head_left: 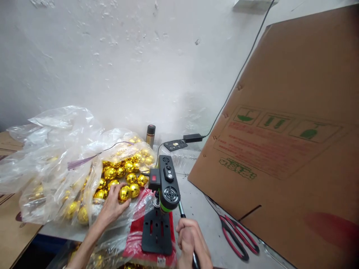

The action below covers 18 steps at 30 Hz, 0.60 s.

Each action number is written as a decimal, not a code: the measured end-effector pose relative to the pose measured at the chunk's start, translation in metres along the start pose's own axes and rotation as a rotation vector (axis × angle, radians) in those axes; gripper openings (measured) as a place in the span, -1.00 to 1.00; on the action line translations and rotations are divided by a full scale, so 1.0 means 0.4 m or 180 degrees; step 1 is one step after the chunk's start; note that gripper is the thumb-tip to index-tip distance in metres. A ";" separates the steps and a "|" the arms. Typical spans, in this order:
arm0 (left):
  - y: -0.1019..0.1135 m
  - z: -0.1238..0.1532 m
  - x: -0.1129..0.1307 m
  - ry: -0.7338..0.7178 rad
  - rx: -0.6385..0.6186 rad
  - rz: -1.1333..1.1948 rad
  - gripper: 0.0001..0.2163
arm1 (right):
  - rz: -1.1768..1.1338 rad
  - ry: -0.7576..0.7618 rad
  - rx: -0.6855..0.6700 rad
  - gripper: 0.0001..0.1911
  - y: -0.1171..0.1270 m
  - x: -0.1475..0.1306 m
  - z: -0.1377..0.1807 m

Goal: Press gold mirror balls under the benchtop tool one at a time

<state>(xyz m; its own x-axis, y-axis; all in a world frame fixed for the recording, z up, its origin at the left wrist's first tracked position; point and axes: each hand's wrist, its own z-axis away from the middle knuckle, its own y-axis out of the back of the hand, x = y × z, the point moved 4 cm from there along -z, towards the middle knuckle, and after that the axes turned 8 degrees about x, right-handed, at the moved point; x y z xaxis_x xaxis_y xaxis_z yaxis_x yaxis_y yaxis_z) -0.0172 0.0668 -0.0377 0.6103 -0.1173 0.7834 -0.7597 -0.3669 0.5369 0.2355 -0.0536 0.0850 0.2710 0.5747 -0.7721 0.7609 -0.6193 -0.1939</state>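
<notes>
My left hand (113, 207) reaches into an open clear plastic bag, thumb and fingers curved around a shiny gold mirror ball (125, 193). Another gold ball (134, 190) lies right beside it, and many more fill the bag (89, 186) behind. My right hand (192, 239) is closed in a fist around the lever handle (195, 259) of a small black bench press (169, 186). The lever's metal rod slants up to the press head. Below the head, the slotted black base plate (157, 233) sits on red plastic; nothing shows on the plate.
Red-handled scissors (238, 235) lie right of the press, by a large leaning cardboard box (280, 112). Behind the press are a dark-capped bottle (150, 135), a black power adapter (193, 138) with its cable, and a flat black panel (175, 144). A white wall closes the back.
</notes>
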 end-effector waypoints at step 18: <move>-0.233 0.219 0.103 0.1602 -0.0893 0.1724 -0.12 | 0.0149 0.1052 -0.0818 -0.70 0.016 -0.010 -0.080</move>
<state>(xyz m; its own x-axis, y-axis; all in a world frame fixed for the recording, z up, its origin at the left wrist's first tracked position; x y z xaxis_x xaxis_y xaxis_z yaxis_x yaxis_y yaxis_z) 0.0982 0.0153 -0.0830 0.0155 0.2430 0.9699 -0.9912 -0.1237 0.0468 0.2579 -0.0426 0.1061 0.4517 0.7157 -0.5327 0.8541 -0.5194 0.0264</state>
